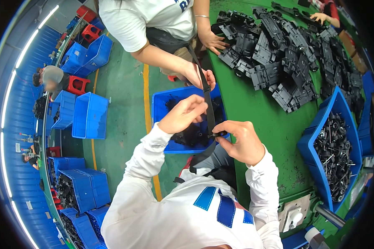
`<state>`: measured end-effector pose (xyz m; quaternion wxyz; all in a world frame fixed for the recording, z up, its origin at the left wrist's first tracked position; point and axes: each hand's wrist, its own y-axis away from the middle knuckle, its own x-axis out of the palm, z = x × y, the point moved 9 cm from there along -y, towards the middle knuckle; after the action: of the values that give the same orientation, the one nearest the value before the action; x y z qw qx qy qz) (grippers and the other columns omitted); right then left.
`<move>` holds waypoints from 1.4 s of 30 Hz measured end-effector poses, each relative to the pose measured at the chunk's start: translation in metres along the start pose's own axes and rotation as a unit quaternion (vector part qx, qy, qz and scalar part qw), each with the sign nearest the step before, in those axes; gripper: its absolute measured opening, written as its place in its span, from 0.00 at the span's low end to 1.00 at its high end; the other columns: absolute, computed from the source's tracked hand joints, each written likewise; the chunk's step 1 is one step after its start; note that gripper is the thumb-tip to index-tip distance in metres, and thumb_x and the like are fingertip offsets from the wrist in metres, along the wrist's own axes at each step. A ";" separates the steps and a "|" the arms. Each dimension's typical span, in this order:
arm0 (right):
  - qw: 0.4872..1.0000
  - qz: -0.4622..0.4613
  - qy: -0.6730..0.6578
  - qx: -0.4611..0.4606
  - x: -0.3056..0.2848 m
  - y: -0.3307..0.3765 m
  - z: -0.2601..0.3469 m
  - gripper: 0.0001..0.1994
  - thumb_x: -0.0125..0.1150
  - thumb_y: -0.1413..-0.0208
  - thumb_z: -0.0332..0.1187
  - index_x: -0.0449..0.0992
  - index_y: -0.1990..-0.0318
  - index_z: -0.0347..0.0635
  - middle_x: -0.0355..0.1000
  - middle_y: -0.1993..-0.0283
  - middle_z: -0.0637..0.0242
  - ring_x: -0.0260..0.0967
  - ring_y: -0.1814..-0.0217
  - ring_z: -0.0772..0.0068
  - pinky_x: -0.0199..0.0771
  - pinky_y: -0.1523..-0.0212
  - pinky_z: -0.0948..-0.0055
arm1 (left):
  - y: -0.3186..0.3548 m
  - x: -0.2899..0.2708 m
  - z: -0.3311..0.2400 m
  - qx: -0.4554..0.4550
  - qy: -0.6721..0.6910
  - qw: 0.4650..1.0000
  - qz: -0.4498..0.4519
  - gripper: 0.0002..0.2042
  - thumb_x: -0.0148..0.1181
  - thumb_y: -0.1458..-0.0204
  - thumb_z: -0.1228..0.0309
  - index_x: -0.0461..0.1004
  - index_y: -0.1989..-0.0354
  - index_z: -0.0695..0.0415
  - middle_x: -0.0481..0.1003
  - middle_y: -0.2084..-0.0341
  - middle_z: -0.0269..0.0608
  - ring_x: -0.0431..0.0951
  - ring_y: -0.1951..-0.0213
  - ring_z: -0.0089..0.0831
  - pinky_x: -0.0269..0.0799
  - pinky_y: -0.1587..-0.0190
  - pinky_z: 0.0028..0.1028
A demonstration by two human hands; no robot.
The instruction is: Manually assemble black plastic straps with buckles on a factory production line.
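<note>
A black strap [210, 112] runs from the waist of a person in a white shirt across to my own waist. My right hand [243, 143] pinches the black buckle [218, 134] on it between thumb and fingers. Beside the strap, my left hand [183, 114] has loosely bent fingers, their tips close to its left edge; I see nothing held in them. Farther up, the other person's hand [200, 76] is on the same strap. Their second hand [212, 40] rests on the edge of the green table [253, 124]. Below the strap stands a blue bin [158, 103] with black parts inside.
Black plastic toy-car chassis [266, 74] are heaped on the table. At the right, a blue bin [309, 139] holds wheels on axles. Blue crates [89, 116] and red stools [77, 85] stand at the left, where another person [54, 79] sits. Another hand [320, 18] reaches in far right.
</note>
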<state>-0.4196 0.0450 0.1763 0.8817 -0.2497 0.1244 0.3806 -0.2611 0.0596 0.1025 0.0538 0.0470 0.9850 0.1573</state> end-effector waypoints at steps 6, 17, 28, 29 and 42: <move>0.993 0.007 0.110 -0.027 0.006 0.004 0.008 0.10 0.64 0.60 0.18 0.76 0.67 0.38 0.71 0.72 0.61 0.72 0.69 0.55 0.72 0.67 0.59 | -0.021 0.013 -0.001 0.008 0.043 0.998 -0.037 0.17 0.52 0.34 0.62 0.73 0.46 0.62 0.78 0.63 0.33 0.76 0.68 0.18 0.73 0.62 0.21; 0.996 0.014 0.084 -0.034 0.006 0.003 0.014 0.11 0.64 0.60 0.18 0.79 0.66 0.39 0.70 0.71 0.63 0.71 0.69 0.57 0.71 0.68 0.62 | -0.009 0.023 0.001 0.017 0.201 0.979 -0.017 0.17 0.52 0.34 0.66 0.72 0.43 0.63 0.77 0.60 0.35 0.77 0.58 0.20 0.75 0.53 0.25; 0.998 0.049 0.035 -0.018 0.008 0.003 0.013 0.13 0.68 0.62 0.16 0.80 0.65 0.37 0.74 0.67 0.62 0.74 0.67 0.61 0.73 0.67 0.68 | -0.001 0.026 0.002 0.015 0.267 0.963 -0.033 0.15 0.56 0.37 0.69 0.73 0.45 0.64 0.77 0.61 0.36 0.78 0.59 0.21 0.77 0.54 0.26; 0.999 0.043 -0.003 -0.008 0.005 0.003 0.012 0.13 0.69 0.63 0.16 0.80 0.66 0.36 0.74 0.67 0.62 0.74 0.68 0.62 0.73 0.67 0.68 | 0.002 0.028 0.000 0.014 0.271 0.962 -0.035 0.15 0.56 0.37 0.69 0.73 0.45 0.64 0.77 0.61 0.36 0.78 0.59 0.21 0.77 0.54 0.26; 0.961 0.181 -0.080 -0.195 -0.023 0.062 0.125 0.09 0.72 0.58 0.23 0.83 0.66 0.33 0.76 0.71 0.60 0.72 0.76 0.67 0.71 0.76 0.73 | 0.035 0.048 -0.045 0.057 0.267 0.961 -0.033 0.17 0.57 0.37 0.62 0.77 0.50 0.64 0.78 0.67 0.35 0.78 0.68 0.19 0.77 0.62 0.21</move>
<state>-0.4769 0.1341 0.2704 0.7391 -0.3588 0.0204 0.5697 -0.3110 0.0846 0.1514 -0.2086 -0.0265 0.9719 0.1061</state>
